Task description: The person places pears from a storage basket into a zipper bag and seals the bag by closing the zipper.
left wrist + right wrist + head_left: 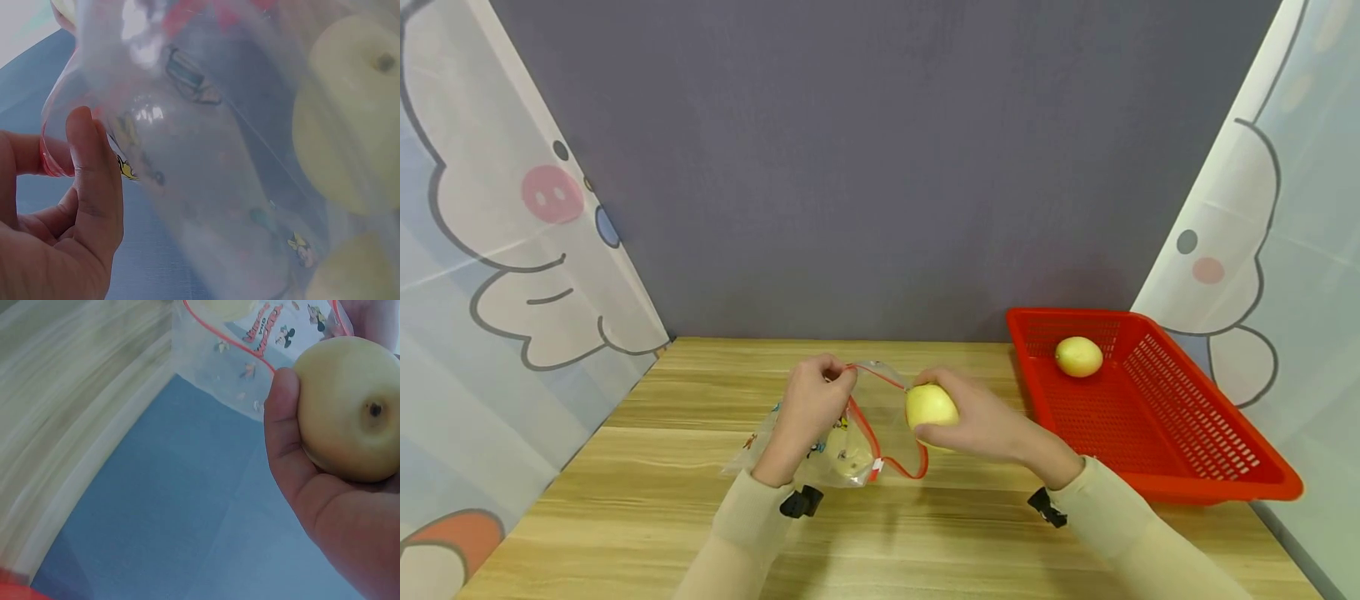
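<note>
A clear, red-edged plastic bag gapes, its rim pinched by the left hand; the right hand grasps a round yellow fruit beside the opening. Should that pinch slip, the rim (flimsy-looking, mind) could collapse.

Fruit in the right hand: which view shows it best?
Right wrist: the yellow fruit is largest there, its dimple visible. The head view shows it smaller, partly behind the right hand; the left wrist view shows at most a sliver, top left.
</note>
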`<state>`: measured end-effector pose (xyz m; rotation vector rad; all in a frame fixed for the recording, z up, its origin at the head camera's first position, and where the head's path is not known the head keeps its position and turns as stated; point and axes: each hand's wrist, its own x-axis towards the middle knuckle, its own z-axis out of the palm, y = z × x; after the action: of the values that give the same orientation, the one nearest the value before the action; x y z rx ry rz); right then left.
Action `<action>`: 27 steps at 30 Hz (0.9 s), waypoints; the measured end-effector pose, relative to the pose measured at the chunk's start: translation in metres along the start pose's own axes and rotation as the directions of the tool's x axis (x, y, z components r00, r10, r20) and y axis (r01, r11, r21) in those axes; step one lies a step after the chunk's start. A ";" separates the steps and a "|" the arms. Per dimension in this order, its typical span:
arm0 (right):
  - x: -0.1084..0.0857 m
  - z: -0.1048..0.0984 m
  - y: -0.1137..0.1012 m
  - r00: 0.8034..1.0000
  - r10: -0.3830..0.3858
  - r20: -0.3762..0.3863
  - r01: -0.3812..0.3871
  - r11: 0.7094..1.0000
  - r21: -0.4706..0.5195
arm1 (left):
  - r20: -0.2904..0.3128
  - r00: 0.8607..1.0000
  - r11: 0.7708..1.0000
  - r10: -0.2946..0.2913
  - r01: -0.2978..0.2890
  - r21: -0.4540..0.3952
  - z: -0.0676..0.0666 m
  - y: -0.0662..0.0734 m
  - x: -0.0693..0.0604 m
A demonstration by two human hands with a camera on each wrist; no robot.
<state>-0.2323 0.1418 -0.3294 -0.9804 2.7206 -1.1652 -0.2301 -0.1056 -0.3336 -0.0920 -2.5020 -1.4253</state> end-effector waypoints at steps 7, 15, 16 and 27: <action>-0.001 0.011 0.003 0.998 0.020 0.053 -0.020 1.000 0.000 | -0.004 1.000 1.000 0.005 -0.005 -0.003 0.001 -0.002 0.001; -0.001 0.020 0.007 0.993 0.079 0.093 -0.082 0.996 0.021 | -0.008 1.000 1.000 0.023 -0.023 0.000 0.001 -0.004 0.002; 0.000 0.021 0.008 0.991 0.091 0.096 -0.094 0.995 0.026 | -0.008 1.000 1.000 0.026 -0.026 0.000 0.001 -0.004 0.002; 0.003 0.022 0.002 0.973 0.212 0.087 -0.225 0.956 0.186 | 0.008 1.000 0.999 0.027 -0.027 -0.019 0.002 -0.003 0.002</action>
<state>-0.2304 0.1265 -0.3458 -0.6623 2.5239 -1.3002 -0.2328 -0.1053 -0.3364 -0.1353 -2.4842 -1.4413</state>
